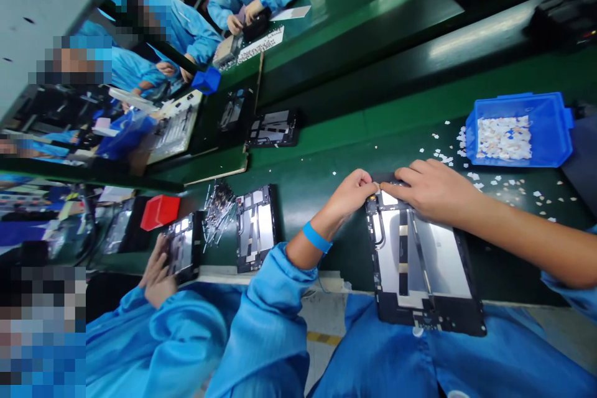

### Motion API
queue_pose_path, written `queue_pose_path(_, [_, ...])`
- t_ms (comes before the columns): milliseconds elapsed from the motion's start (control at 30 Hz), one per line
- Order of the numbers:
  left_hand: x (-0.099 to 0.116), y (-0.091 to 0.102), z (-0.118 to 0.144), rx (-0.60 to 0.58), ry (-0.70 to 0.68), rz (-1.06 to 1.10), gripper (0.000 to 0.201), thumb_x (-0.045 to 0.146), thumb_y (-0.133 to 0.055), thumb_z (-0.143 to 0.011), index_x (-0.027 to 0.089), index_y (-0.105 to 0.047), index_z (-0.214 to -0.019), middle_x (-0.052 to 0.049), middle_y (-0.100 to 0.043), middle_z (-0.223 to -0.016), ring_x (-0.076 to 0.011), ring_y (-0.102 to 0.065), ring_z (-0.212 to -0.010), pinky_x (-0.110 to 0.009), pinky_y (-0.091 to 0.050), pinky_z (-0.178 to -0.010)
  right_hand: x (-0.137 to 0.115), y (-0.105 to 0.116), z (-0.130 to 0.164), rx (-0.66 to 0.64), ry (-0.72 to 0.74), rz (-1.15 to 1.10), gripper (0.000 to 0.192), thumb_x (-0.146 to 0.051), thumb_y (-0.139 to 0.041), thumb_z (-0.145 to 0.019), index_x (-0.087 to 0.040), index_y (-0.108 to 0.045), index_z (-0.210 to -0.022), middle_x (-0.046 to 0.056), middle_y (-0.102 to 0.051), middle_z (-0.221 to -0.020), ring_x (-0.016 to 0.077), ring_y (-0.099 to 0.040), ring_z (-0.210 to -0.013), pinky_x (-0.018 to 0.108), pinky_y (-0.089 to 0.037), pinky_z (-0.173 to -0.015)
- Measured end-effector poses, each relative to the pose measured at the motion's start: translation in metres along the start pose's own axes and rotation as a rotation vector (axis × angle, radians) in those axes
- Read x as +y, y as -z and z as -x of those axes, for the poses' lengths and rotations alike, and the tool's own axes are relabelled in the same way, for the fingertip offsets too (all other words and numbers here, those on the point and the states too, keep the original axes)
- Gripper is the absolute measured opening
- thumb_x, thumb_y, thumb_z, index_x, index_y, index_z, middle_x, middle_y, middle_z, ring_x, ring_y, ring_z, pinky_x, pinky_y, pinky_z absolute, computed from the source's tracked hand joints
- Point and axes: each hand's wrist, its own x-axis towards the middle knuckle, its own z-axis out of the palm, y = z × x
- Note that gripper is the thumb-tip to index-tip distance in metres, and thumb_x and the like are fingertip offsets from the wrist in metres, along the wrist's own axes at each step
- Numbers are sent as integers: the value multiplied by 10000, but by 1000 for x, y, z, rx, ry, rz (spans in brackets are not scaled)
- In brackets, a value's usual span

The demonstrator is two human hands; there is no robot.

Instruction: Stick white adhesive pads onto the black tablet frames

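Head view shows an opened tablet chassis point(422, 261) lying face-down, inner side up, at the near edge of the green bench point(326, 155). Its long axis runs from 12 to 6 o'clock, tilted slightly so the far end leans toward 11; the near end overhangs the bench edge above the person's lap, apparently to bring the far end within easy reach.

Both hands meet at the far end of the chassis. Left hand point(352, 193), blue wristband point(317, 237) on the wrist, has its fingertips pinched on a small pale piece at the top edge. Right hand point(431, 189) rests palm-down across the top corner, fingers curled and pressing, seemingly steadying the unit; whether it grips anything I cannot tell.

At 2 o'clock, well apart, stands a blue tray point(555, 137) of small white pieces, with loose white bits point(508, 186) scattered between it and the hands. At 9 o'clock, a co-worker's hands point(158, 273) hold a similar unit beside another chassis point(255, 227).
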Motion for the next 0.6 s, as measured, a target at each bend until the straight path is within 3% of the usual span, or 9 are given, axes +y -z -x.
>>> queue_pose_path(133, [6, 2, -10, -18, 12, -76, 203, 47, -612, -810, 200, -490, -755, 63, -446, -679, -101, -442, -633, -254, -308, -593, 1, -3, -5, -11, -5, 10, 389, -147, -538, -1013, -233, -715, -1348, 94, -657, -942, 233, -493, -844, 367, -235, -706])
queue_pose_path(233, [11, 7, -4, -38, -28, -216, 188, 76, -669, -798, 196, -526, -821, 42, -503, -756, -123, -501, -705, -261, -365, -641, 1, 5, 2, 30, -47, -40, 355, -157, -482, -1041, -209, -750, -1268, 104, -711, -1000, 241, -565, -871, 372, -340, -739])
queue_pose_path(300, [7, 11, 18, 87, -157, -333, 216, 136, -719, -814, 191, -586, -975, 2, -570, -907, -155, -552, -840, -284, -441, -757, -3, 14, 21, 123, -183, -123, 360, -184, -444, -1060, -178, -754, -1243, 121, -747, -1101, 254, -633, -954, 390, -433, -819])
queue_pose_path(367, [-6, 12, 50, 215, -264, -422, 365, 221, -723, -865, 190, -597, -1206, -51, -590, -1082, -197, -566, -998, -342, -479, -915, -13, 22, 53, 184, -419, -194, 369, -245, -434, -1074, -161, -742, -1258, 124, -764, -1156, 272, -683, -1036, 409, -498, -891])
queue_pose_path(467, [-32, 6, 100, 122, -207, -440, 509, 329, -614, -976, 184, -526, -1456, -98, -580, -1175, -235, -577, -1069, -420, -501, -1007, -42, 28, 101, 57, -665, -258, 432, -415, -447, -1079, -137, -735, -1240, 141, -782, -1123, 311, -737, -988, 444, -569, -829])
queue_pose_path(533, [-44, -5, 121, 22, -204, -440, 584, 357, -555, -1016, 197, -456, -1568, -121, -587, -1238, -265, -576, -1162, -469, -491, -1081, -64, 30, 118, -66, -696, -334, 504, -498, -447, -1067, -128, -703, -1295, 158, -781, -1109, 330, -749, -937, 462, -591, -781])
queue_pose_path(600, [-48, -14, 132, 17, -249, -410, 676, 359, -532, -1033, 196, -339, -1659, -159, -561, -1403, -292, -521, -1346, -495, -424, -1198, -81, 35, 116, -97, -699, -446, 535, -518, -454, -1057, -153, -640, -1402, 152, -774, -1114, 324, -751, -939, 455, -602, -774])
